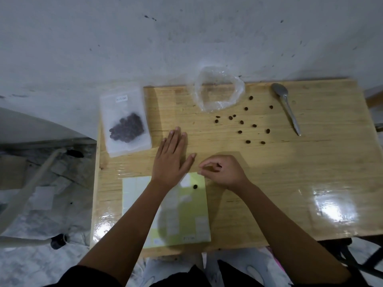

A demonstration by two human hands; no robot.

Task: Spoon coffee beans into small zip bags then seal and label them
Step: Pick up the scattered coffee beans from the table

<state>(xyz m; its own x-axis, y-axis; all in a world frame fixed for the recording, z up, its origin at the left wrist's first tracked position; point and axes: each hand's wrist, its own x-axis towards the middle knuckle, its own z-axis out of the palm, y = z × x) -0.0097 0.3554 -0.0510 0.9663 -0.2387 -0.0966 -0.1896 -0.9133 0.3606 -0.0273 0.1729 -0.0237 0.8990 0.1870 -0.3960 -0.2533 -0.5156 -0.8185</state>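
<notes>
A small zip bag (125,123) with a white label and dark coffee beans inside lies at the table's left edge. An open, crumpled clear plastic bag (217,90) sits at the back. Several loose coffee beans (241,122) are scattered in front of it. A metal spoon (287,104) lies bowl-down at the back right. My left hand (173,158) rests flat on the table with fingers spread. My right hand (222,170) is beside it, fingers curled and pinched together; what they hold is too small to tell. A label sheet (194,216) lies under my left forearm, with one bean (195,186) on it.
The wooden table (290,183) has a glossy surface and stands against a stained grey wall (186,38). Left of the table, plastic sheeting and a pale pipe (31,183) lie on the floor. A dark frame (362,259) shows at the lower right.
</notes>
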